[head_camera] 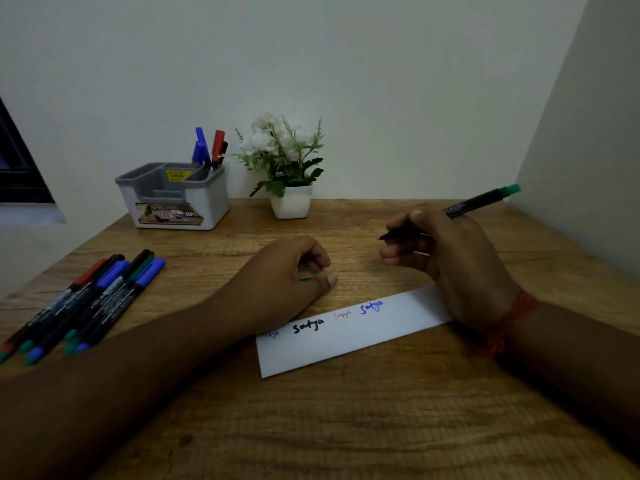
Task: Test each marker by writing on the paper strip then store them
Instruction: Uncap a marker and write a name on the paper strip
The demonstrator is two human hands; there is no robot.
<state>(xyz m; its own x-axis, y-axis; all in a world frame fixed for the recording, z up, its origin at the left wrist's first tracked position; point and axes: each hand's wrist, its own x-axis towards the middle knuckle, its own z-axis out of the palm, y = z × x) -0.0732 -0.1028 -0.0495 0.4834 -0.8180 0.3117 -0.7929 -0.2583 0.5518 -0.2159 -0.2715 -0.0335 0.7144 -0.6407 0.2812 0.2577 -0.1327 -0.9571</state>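
- green marker is uncapped, tip aimed left, green butt end angled up to the right, above the paper strip
- right hand has its fingers curled round the barrel
- left hand curled tight, pinching a green cap, resting on the strip's left end
- spare markers lie at the wooden desk's left edge, organizer at the back

Both forearms are bare, with no sleeves reaching into view. The left hand wears no ring, watch or band. The right hand also shows no rings. Around the right wrist sits a red thread bracelet, wound in several strands, with a loose knotted end hanging toward the underside of the wrist.
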